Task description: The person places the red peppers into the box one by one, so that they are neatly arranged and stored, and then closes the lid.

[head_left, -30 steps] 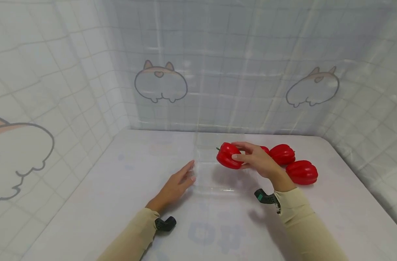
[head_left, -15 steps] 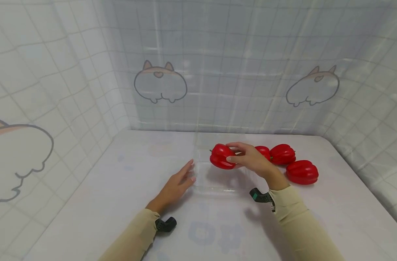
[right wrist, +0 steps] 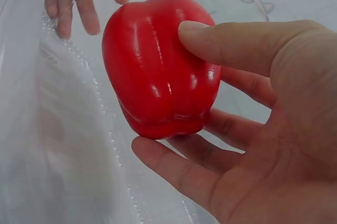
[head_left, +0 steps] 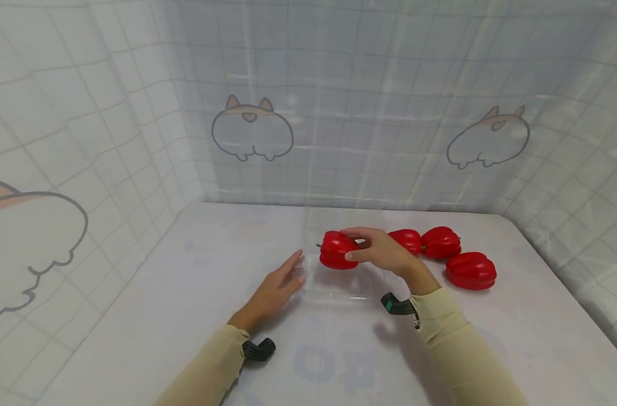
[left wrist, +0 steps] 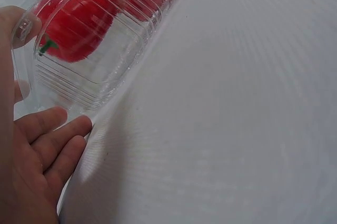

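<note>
In the head view my right hand (head_left: 384,251) grips a red bell pepper (head_left: 336,251) between thumb and fingers, its green stem pointing left. The pepper is over the clear plastic container (head_left: 334,295), and seen through its ribbed wall in the left wrist view; how deep it sits I cannot tell. My left hand (head_left: 273,290) lies at the container's left side, fingers mostly straight. In the left wrist view its thumb (left wrist: 29,23) touches the rim and the other fingers rest by the wall. Up close, the right wrist view shows the held pepper's glossy lobes.
Several more red bell peppers lie right of the container: one partly behind my right hand (head_left: 406,241), one beside it (head_left: 441,243) and one nearer (head_left: 471,270). The white table (head_left: 186,316) is bounded by a grid-patterned curtain (head_left: 339,113) at the back and sides.
My right hand has carried the bell pepper leftward and slightly down over the container, uncovering more of the pepper behind it. My left hand has stayed in place at the container's left side.
</note>
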